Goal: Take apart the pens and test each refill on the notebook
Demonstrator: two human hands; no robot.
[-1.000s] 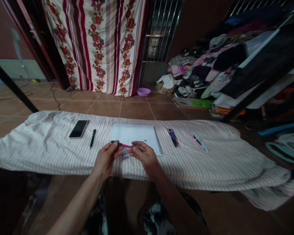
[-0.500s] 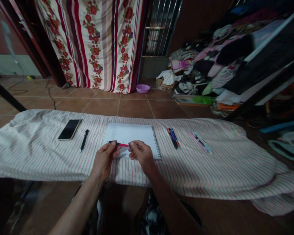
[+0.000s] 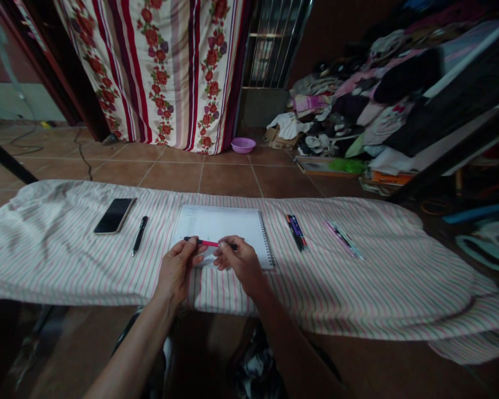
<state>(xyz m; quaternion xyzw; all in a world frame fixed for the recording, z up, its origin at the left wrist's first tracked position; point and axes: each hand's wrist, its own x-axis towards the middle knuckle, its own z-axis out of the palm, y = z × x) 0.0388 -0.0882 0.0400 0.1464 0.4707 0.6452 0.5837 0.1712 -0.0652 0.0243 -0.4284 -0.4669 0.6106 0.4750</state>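
A red and black pen lies level between my two hands, above the lower part of a spiral notebook. My left hand pinches its left end between thumb and fingers. Thumb and fingertips of my right hand are closed on the other end, where a dark tip pokes out past the thumb. The notebook is open at a pale page, its coil along the right side. Left of it lie a black pen and a phone with a dark screen.
Right of the notebook are dark pens and a group of pale pink and blue pens. A striped cloth covers the table. Beyond stand a purple basin, a floral curtain and a heap of clothes.
The view has shifted slightly. My right hand's grip on the pen has altered a little, and more of the pen's dark end shows beyond the thumb. Both hands still hold it.
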